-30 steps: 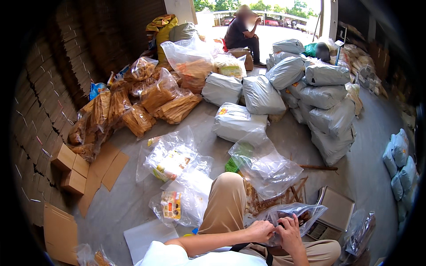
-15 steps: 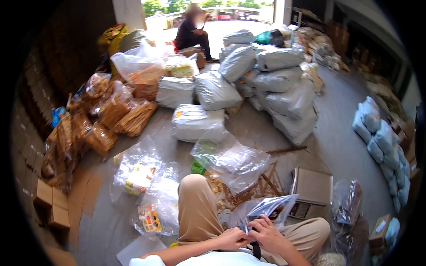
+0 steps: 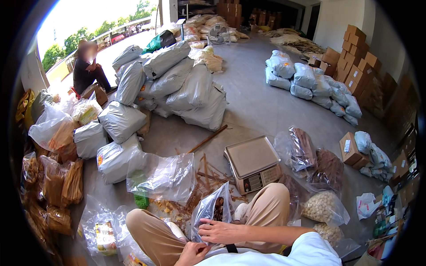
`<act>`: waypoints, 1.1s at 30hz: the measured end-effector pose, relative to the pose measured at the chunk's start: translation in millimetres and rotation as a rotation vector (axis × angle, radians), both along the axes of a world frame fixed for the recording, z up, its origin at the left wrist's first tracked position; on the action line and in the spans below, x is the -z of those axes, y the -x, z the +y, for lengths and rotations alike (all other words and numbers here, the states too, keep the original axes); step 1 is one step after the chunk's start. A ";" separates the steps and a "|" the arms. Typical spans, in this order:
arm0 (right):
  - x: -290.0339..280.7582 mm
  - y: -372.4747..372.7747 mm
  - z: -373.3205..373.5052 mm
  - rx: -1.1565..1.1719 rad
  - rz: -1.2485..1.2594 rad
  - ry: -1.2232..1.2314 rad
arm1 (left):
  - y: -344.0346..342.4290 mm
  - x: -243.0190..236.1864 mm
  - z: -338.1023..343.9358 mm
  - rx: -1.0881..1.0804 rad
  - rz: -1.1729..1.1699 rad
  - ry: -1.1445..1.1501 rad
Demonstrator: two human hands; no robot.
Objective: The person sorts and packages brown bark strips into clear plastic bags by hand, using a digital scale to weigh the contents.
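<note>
Between my raised knees a clear plastic bag (image 3: pixel 205 212) stands partly upright, with dark brown pieces (image 3: pixel 218 208) showing inside it. My right hand (image 3: pixel 216 231) reaches across from the right, its fingers closed on the near side of the bag. Lower down and closer to my body, my left hand (image 3: pixel 193 253) is closed, thumb and fingers pinching the bag's near edge. The pinched plastic itself is mostly hidden. Just beyond the bag, brown sticks and scraps (image 3: pixel 202 177) lie scattered on the floor.
A flat-topped weighing scale (image 3: pixel 254 162) sits ahead to the right. Bags of dark strips (image 3: pixel 302 148) and pale round pieces (image 3: pixel 320 206) lie right of my knee. Grey sacks (image 3: pixel 186 91) are piled ahead. An empty-looking clear bag (image 3: pixel 160 177) covers something green. A person (image 3: pixel 88 68) sits far left.
My view has turned to the right, bringing the scale and cartons further in. My hands, close together before, are now slightly apart, and the bag's brown contents show more plainly.
</note>
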State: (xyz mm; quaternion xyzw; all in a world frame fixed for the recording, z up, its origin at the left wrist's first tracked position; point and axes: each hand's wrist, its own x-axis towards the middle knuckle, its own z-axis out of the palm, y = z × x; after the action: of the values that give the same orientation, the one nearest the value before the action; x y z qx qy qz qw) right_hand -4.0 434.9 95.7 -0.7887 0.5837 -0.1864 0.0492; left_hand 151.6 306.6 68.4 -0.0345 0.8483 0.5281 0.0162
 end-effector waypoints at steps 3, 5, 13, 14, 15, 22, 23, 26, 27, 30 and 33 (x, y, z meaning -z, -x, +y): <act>7.9 1.0 -3.4 0.008 -0.009 0.017 | -2.0 -8.9 -2.2 0.005 -0.018 0.026; 8.6 6.3 -6.2 0.016 -0.020 0.004 | -1.7 -10.3 -5.5 0.013 -0.024 0.038; 14.9 20.9 -7.4 0.038 -0.010 -0.026 | -14.0 -4.1 -3.2 -0.026 -0.068 -0.014; 13.8 19.7 -7.6 0.042 -0.006 -0.036 | -15.0 -8.1 -2.9 -0.040 -0.086 -0.014; 13.2 17.5 -7.4 0.047 -0.001 -0.045 | -15.8 -4.6 -3.1 -0.037 -0.052 -0.001; 21.5 13.2 -4.3 0.138 -0.064 0.060 | 9.5 -43.7 3.2 -0.196 0.074 0.165; 22.2 13.1 -3.7 0.143 -0.087 0.047 | 15.4 -40.8 6.0 -0.180 0.054 0.240; 20.7 11.2 -6.1 0.146 -0.120 0.034 | 31.0 -6.6 2.9 -0.202 0.058 0.406; 19.5 15.0 -2.0 0.164 -0.100 0.035 | 36.3 1.0 3.2 -0.190 0.041 0.367; 25.1 16.3 3.3 0.186 -0.085 0.065 | 38.9 3.5 4.4 -0.162 -0.033 0.287; 26.9 16.3 6.2 0.207 -0.103 0.073 | 37.7 -1.2 6.9 -0.126 -0.075 0.279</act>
State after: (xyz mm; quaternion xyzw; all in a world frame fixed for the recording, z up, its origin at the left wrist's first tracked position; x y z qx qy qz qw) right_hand -20.4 441.0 68.8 -0.7150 0.6514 -0.2519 0.0311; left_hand 113.9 313.5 69.6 -0.1091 0.9085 0.4033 0.0096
